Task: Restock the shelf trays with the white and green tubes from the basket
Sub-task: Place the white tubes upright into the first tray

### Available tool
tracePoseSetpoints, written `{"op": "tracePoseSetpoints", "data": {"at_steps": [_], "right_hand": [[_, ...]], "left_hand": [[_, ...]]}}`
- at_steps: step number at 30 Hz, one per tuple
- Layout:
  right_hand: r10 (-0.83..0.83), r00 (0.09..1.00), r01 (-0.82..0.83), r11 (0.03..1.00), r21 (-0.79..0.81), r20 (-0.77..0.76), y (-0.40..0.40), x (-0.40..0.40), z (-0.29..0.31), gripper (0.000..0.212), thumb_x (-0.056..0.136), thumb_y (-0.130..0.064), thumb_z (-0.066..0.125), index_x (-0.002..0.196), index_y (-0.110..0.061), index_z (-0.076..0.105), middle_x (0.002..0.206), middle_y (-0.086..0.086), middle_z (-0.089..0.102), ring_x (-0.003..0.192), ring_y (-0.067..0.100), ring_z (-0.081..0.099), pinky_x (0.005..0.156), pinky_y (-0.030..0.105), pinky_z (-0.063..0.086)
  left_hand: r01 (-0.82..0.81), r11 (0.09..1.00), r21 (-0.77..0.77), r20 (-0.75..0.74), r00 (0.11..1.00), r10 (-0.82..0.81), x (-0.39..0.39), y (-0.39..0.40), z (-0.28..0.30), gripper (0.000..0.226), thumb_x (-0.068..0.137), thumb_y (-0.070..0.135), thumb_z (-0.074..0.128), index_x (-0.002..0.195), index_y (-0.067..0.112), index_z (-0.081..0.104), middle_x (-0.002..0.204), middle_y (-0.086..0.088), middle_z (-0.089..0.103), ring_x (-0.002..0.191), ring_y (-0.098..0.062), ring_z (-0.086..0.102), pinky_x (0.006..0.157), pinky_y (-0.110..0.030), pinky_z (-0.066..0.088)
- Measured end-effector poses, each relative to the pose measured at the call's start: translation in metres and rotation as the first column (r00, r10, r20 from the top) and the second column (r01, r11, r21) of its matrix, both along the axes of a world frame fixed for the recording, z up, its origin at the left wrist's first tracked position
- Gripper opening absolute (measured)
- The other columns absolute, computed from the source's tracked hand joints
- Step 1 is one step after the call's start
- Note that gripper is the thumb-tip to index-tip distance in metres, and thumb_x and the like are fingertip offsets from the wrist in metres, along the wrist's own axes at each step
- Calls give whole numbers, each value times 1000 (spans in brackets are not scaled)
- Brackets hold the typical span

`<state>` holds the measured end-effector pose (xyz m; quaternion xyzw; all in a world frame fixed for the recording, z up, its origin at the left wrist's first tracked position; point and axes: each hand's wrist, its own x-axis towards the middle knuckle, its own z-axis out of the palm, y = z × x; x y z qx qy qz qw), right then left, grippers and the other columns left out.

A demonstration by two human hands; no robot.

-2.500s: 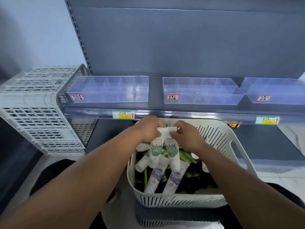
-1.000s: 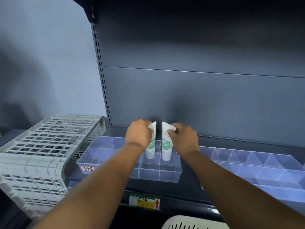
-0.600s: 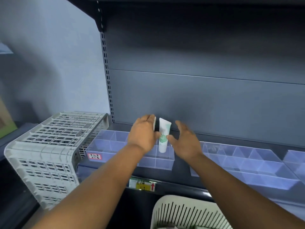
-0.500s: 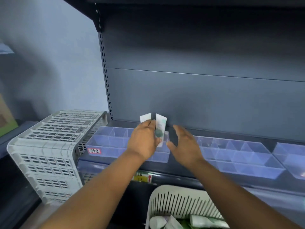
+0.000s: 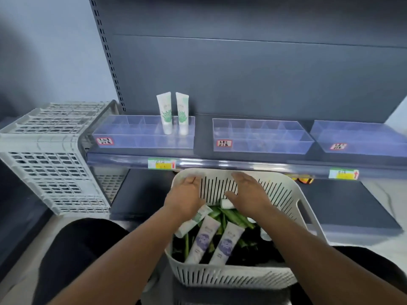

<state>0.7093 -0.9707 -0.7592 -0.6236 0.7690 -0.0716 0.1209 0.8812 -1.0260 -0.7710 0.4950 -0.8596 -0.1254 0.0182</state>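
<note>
I had both hands down in the basket [image 5: 295,208]. My left hand [image 5: 185,198] hovered over the near-left part of it, fingers [image 5: 191,180] straight and loosely together, holding nothing; its palm lay above a white and green tube [image 5: 193,220] that slanted under it, though I could not tell if skin met plastic. My right hand [image 5: 248,195] was beside it, fingers [image 5: 239,178] straight and slightly spread against the slotted far wall, thumb near a white cap [image 5: 228,204], gripping nothing.

Two white and green tubes already stood upright, caps down, in the back right compartments of the left tray [image 5: 123,137]: one tube [image 5: 165,113] on the left, the other [image 5: 182,113] just beside it, close but apart. The middle tray [image 5: 262,137] and the right tray [image 5: 361,137] sat further along the same shelf [image 5: 242,162], each with a small red-edged label on its front.

In the basket two white and purple tubes [image 5: 203,241] lay side by side, caps toward me, on a jumble of green and dark items I could not make out. Price tags [image 5: 161,164] clung to the shelf edge. A pale slotted crate [image 5: 50,155] lay on its side left of the shelf.
</note>
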Motion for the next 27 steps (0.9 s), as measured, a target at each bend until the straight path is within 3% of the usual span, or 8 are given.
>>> {"op": "tracePoseSetpoints", "data": {"at_steps": [5,9,14,18,22,24,27], "right_hand": [[-11,999,4,991,133,49,25,-8,-36,71,91,-44,54,150,-18,25,155,3,30,141,21,30,116,39,28],[37,994,-64,961,270,103,34,-6,-58,71,87,-42,61,147,-18,30,151,5,37,138,23,36,112,38,33],[118,990,-139,906,399,77,28,-3,-83,78,77,-53,66,140,-20,34,142,6,45,127,28,45,101,40,37],[201,979,-165,879,447,-34,21,-2,-94,60,79,-55,62,124,-20,44,129,9,54,120,32,47,98,44,32],[176,984,-141,882,449,-38,16,-1,-89,69,71,-54,72,124,-18,43,129,10,48,121,32,44,99,43,34],[134,991,-125,886,446,11,15,2,-81,69,73,-43,75,125,-14,41,127,11,43,119,29,43,95,40,38],[100,992,-121,894,432,72,10,-1,-71,31,81,-25,70,95,-11,47,112,12,51,103,23,51,69,29,41]], "left_hand": [[44,995,89,86,995,-52,-9,22,-31,64,92,35,55,146,13,29,152,-3,33,140,-21,32,114,-37,30],[126,979,158,160,976,-151,-22,23,-51,68,93,28,56,150,14,23,156,-3,26,143,-21,25,116,-37,28],[306,925,227,337,866,-369,-39,15,-79,68,89,25,57,148,16,24,155,-4,24,142,-23,24,111,-42,29],[411,886,213,470,752,-462,-45,8,-89,64,83,33,64,140,18,38,146,-6,36,135,-26,32,107,-43,29],[410,894,179,454,772,-445,-50,4,-87,52,82,38,66,126,13,51,133,-10,47,123,-29,42,107,-40,29],[367,910,194,425,804,-415,-49,4,-81,49,83,35,66,123,9,54,130,-12,48,122,-30,41,106,-39,32],[246,937,250,335,886,-322,-46,1,-69,39,86,26,62,120,8,56,123,-12,55,114,-28,51,96,-37,47]]}}
